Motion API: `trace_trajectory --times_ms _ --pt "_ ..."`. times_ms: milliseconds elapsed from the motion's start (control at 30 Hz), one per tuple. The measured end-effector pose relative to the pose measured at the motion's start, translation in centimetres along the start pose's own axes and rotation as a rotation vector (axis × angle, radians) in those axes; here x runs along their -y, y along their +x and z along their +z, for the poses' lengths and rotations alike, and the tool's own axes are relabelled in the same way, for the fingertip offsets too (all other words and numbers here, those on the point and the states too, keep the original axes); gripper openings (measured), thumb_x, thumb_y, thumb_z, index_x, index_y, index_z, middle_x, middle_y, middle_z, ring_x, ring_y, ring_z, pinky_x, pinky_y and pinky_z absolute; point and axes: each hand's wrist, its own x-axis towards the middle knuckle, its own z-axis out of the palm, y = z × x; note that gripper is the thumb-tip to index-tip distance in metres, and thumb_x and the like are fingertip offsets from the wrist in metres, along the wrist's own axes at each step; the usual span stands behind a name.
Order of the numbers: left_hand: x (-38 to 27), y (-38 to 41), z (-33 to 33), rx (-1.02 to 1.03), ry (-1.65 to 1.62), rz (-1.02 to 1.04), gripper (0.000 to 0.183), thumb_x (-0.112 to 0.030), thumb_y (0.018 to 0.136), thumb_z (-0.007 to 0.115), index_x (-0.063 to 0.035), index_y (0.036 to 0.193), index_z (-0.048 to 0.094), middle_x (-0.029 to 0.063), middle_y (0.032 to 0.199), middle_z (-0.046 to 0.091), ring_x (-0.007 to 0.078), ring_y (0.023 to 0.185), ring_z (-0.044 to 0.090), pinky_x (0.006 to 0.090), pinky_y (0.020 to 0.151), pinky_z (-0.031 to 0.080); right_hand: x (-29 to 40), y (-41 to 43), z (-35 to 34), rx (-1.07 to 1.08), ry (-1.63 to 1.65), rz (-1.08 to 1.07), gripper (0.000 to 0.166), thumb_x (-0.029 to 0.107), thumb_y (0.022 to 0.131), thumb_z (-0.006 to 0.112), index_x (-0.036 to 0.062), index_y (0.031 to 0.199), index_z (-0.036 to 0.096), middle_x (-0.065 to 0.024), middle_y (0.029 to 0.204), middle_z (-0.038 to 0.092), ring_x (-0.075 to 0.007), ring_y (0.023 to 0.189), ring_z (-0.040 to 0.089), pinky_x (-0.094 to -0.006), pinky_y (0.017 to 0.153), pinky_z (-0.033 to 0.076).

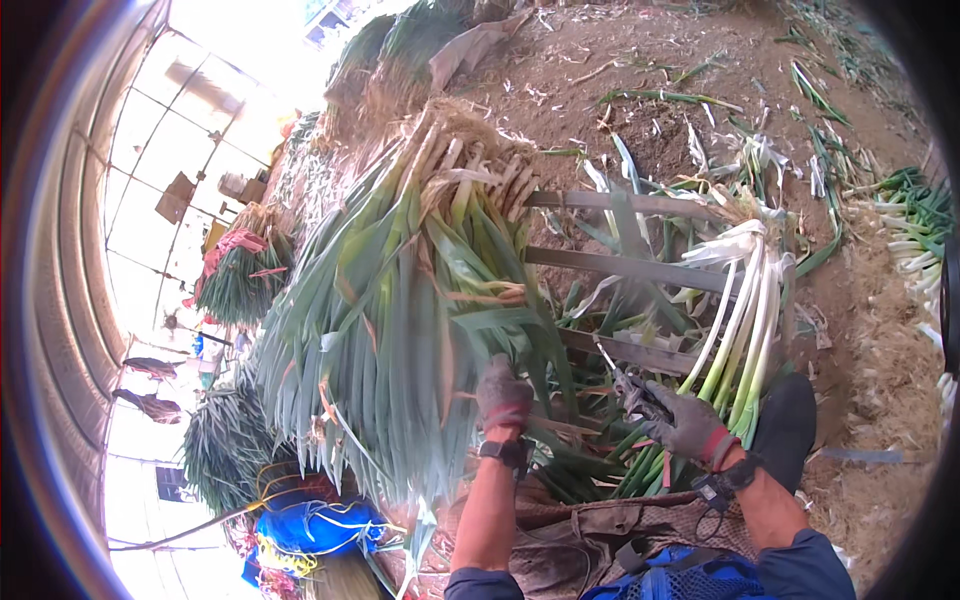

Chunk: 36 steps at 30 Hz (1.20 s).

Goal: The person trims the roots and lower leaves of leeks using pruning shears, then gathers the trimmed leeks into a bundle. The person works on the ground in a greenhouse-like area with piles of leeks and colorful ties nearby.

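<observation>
A large heap of green onions (382,300) lies left of centre, roots towards the top and long green leaves hanging down. My left hand (504,396), in a grey glove with a red cuff, touches the leaves at the heap's right edge; its fingertips are partly hidden among them. My right hand (675,420), gloved alike, is closed around a dark-handled tool (634,394) whose thin, light tip points up and left. Just right of it, several cleaned green onions (742,330) with white stalks lie across the slatted rack (645,270).
Loose leaves and peelings litter the soil (652,52). More white-stalked onions (911,232) lie at the far right. Tied onion bundles (244,277) stand at the left, near a blue wrapped bundle (322,525) with yellow cord. My dark shoe or knee (786,427) is beside the rack.
</observation>
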Motion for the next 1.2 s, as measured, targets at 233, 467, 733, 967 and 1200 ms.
trace_trajectory --times_ms 233,467,733,967,1200 --pt "4.0 2.9 -11.5 -0.452 0.343 0.185 0.091 -0.042 0.071 0.094 -0.0017 0.144 0.059 0.0232 0.14 0.064 0.0374 0.128 0.063 0.0476 0.109 0.051 -1.7 0.1 0.1 -0.171 -0.096 -0.103 0.073 0.039 0.094 0.072 0.008 0.156 0.052 -0.0265 0.111 0.075 -0.0447 0.102 0.072 -0.0509 0.088 0.056" --pt "10.3 10.4 -17.5 -0.181 0.411 -0.291 0.094 -0.054 0.073 0.092 -0.0034 0.145 0.06 0.0246 0.145 0.063 0.0398 0.134 0.062 0.048 0.109 0.052 -0.9 -0.3 0.4 -0.063 -0.066 0.051 0.074 0.043 0.095 0.07 0.0069 0.156 0.051 -0.0278 0.109 0.074 -0.045 0.102 0.072 -0.0516 0.088 0.056" --pt "7.9 1.3 -5.4 -0.091 0.165 -0.001 0.023 -0.016 0.08 0.072 -0.0095 0.102 0.074 0.0212 0.096 0.077 0.0432 0.092 0.074 0.0516 0.081 0.059 -0.5 -0.1 0.4 -0.018 -0.005 0.119 0.072 0.041 0.094 0.071 0.0118 0.157 0.052 -0.0256 0.124 0.073 -0.0442 0.114 0.07 -0.0472 0.098 0.054" --pt "6.1 -11.2 -1.1 0.344 0.409 0.162 0.023 -0.023 0.08 0.077 -0.0082 0.097 0.07 0.0201 0.092 0.075 0.0391 0.086 0.076 0.0505 0.075 0.06 -0.7 0.0 0.9 -0.005 -0.035 -0.192 0.073 0.038 0.092 0.073 0.0074 0.155 0.052 -0.0284 0.112 0.073 -0.0474 0.104 0.07 -0.0509 0.09 0.054" --pt "2.6 -9.0 -6.7 0.677 0.072 0.074 0.049 -0.043 0.086 0.082 -0.0038 0.114 0.074 0.0171 0.101 0.079 0.0361 0.093 0.077 0.0432 0.084 0.06 -0.3 0.7 0.6 -0.059 -0.093 -0.149 0.069 0.038 0.096 0.071 0.0014 0.151 0.052 -0.0298 0.112 0.072 -0.0495 0.107 0.069 -0.055 0.091 0.053"
